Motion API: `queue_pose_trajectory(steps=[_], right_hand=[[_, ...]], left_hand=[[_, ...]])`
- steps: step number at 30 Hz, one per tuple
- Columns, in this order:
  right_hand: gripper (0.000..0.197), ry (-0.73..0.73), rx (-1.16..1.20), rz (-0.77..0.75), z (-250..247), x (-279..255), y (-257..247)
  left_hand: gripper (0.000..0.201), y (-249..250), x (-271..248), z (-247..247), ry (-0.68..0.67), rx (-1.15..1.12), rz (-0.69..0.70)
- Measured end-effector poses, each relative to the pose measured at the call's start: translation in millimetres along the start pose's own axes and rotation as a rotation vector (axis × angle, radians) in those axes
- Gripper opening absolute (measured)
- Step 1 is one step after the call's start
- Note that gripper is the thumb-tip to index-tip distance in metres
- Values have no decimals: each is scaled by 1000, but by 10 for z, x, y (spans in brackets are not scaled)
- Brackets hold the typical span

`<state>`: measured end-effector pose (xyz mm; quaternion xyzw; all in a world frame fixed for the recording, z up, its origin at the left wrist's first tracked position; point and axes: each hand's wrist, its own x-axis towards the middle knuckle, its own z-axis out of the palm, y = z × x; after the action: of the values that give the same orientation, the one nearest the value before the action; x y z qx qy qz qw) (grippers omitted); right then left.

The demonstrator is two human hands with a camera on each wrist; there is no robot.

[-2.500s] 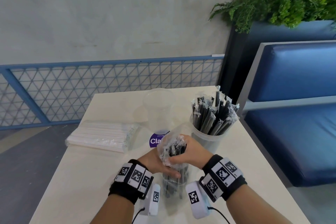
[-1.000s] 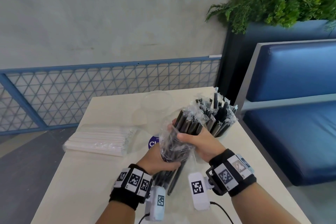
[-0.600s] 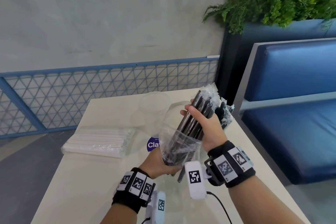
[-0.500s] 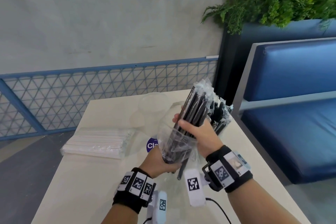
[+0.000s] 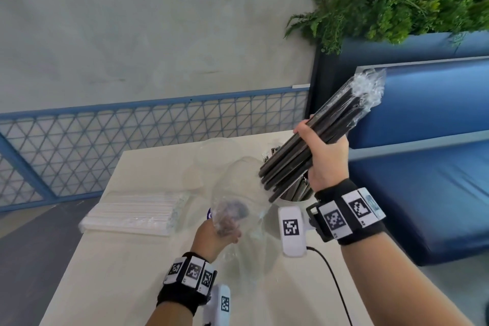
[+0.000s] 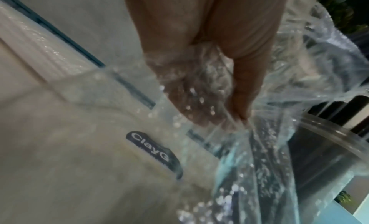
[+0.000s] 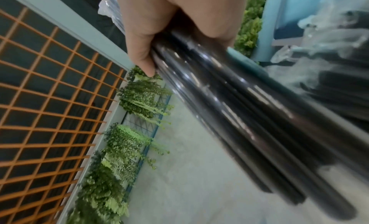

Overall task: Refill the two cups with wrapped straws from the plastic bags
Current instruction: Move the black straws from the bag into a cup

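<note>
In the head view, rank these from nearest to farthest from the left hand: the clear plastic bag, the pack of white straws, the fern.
1. Clear plastic bag: gripped in the left hand itself.
2. Pack of white straws: flat on the table, just left of the hand.
3. Fern: far back at the upper right, behind the blue bench.

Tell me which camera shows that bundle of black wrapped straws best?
The head view: it shows the whole bundle of black wrapped straws, tilted, gripped mid-length by the right hand, clear wrapper ends uppermost. The right wrist view shows only a blurred close-up of shiny shafts under the fingers. The left wrist view shows mainly the clear plastic bag.
</note>
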<state>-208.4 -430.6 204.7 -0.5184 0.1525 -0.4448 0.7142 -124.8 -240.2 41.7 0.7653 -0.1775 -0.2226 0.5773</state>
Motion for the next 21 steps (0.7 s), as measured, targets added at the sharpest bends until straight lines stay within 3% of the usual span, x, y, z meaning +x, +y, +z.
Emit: queue_pose_trajectory(steps=[3,6,10,17,21], right_hand=[[36,71,-196,-140,-7,54,-40],[33,67,-322,-201,1,74,18],[28,16,-461,-111,-13,1,295],[42,-31,-617,156,-190,-22,837],[47,-58,-702,223,-233,-91,926]], left_hand=[[24,-48,24,-41,72,-41,-11],[26,-58,51,-64,125,-97,-8],[22,45,43,-7,120,-191,15],[27,138,48,7,122,-250,90],[16,126,64,13,111,-265,115]])
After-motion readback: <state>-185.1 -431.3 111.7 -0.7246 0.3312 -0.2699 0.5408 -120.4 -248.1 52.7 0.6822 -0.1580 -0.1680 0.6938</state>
